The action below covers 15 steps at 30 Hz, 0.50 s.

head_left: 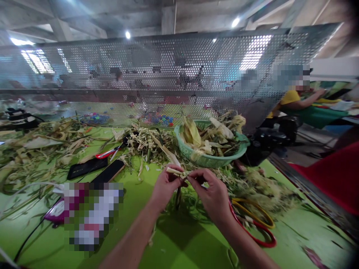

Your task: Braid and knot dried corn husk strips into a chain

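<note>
Near the middle of the green table [134,224], my left hand [165,186] is closed on a bundle of pale dried husk strips [175,172], one end pointing up and left. My right hand [209,190] pinches the right end of the same bundle, thumb and forefinger together. The two hands are almost touching. A darker strip hangs below the bundle. Just beyond them stands a green plastic basket [213,160] filled with dried husks [193,132]. A heap of short husk pieces [146,144] lies left of the basket.
Red- and yellow-handled loops [269,241] lie beside my right forearm. Two dark phones [86,168], a red cutter [106,154], a purple device [56,211] and loose husks [36,144] are left. A perforated metal screen [140,78] stands behind. A person in yellow [291,98] sits at right.
</note>
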Each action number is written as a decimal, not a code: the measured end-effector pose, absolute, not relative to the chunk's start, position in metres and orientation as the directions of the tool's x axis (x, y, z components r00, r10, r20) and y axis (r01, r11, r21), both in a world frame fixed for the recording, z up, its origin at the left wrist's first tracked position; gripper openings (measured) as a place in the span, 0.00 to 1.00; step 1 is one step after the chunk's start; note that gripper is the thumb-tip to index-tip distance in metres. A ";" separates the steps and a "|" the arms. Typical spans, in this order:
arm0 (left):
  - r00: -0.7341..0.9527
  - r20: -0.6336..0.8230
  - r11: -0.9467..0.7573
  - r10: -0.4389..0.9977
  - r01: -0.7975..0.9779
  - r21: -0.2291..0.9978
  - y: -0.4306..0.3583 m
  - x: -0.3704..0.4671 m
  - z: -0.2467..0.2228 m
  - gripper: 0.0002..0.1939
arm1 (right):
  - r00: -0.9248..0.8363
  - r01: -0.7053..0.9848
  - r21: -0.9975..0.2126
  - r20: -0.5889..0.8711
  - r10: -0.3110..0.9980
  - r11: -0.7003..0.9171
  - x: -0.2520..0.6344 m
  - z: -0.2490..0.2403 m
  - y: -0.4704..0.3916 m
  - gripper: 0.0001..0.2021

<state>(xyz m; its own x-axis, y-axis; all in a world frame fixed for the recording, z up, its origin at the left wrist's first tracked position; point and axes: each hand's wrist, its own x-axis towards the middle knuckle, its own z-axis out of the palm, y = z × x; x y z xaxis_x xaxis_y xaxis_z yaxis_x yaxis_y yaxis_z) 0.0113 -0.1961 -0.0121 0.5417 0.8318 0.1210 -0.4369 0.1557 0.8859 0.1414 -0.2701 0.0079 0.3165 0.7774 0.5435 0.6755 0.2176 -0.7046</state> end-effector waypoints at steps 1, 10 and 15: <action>0.541 0.127 0.147 0.831 -0.434 0.889 -0.196 0.011 -0.012 0.15 | 0.328 0.664 -0.717 0.535 0.779 0.212 0.142 0.007 -0.270 0.04; 0.568 0.209 0.048 0.796 -0.403 0.914 -0.194 0.006 -0.004 0.09 | 0.333 0.495 -0.837 0.429 0.840 0.231 0.145 0.005 -0.267 0.11; 0.567 0.241 -0.024 0.788 -0.363 0.931 -0.192 0.003 -0.005 0.06 | 0.270 0.536 -0.814 0.416 0.868 0.224 0.146 0.009 -0.269 0.09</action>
<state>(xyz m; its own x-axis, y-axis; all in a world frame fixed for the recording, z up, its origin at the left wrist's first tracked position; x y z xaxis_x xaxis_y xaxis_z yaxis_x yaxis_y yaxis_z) 0.0032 -0.1919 -0.0054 0.5671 0.7875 0.2413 -0.3631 -0.0240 0.9314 0.1464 -0.2688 0.0085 0.2699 0.8682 0.4165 0.5359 0.2239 -0.8141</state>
